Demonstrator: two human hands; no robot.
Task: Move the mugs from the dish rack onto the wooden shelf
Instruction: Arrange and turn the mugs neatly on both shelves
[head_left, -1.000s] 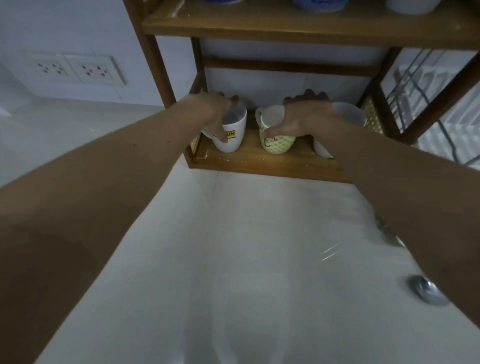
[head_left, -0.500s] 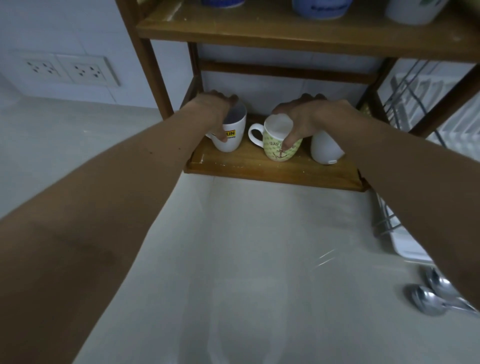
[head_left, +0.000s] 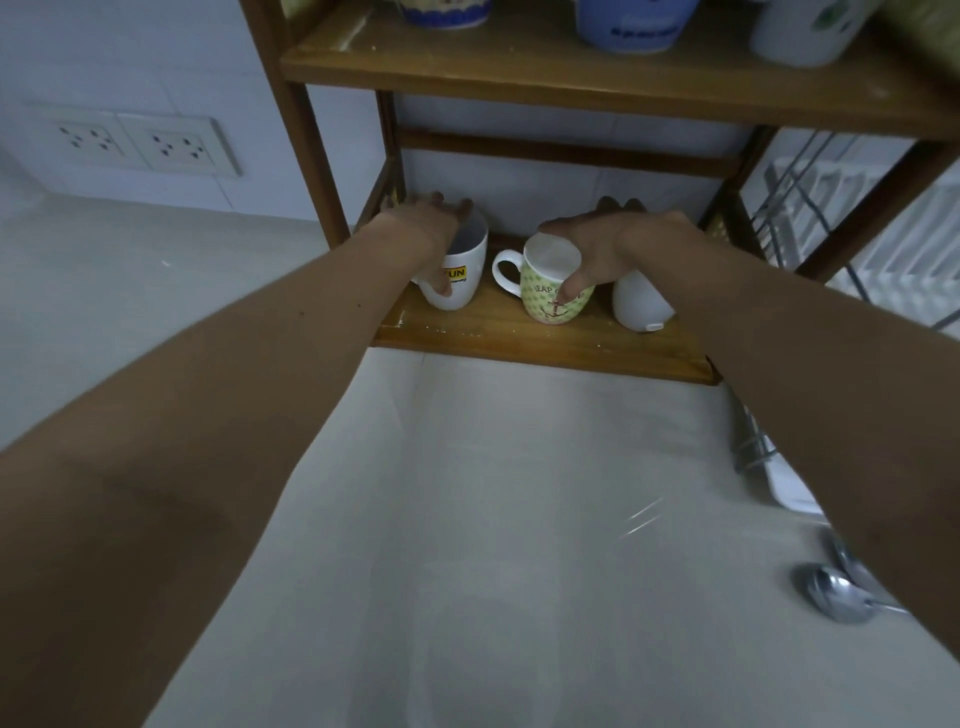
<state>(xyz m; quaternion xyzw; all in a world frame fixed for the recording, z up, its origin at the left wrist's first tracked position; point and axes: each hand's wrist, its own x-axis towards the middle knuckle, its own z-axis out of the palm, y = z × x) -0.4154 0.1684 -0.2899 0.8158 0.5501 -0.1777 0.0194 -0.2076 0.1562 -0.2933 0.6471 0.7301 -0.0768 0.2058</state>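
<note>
The right hand (head_left: 602, 254) is covering much of the plain white mug (head_left: 640, 304); top-shelf cups (head_left: 634, 23) are being cropped, lettering possibly blurred.

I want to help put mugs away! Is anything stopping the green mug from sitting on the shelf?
Nothing visible. The green mug already rests on the wooden shelf, under the right hand.

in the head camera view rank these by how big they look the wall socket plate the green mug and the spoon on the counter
1. wall socket plate, widest.
2. green mug and spoon: about alike; the spoon lies nearer the camera and is partly hidden, so no ranking.
</note>
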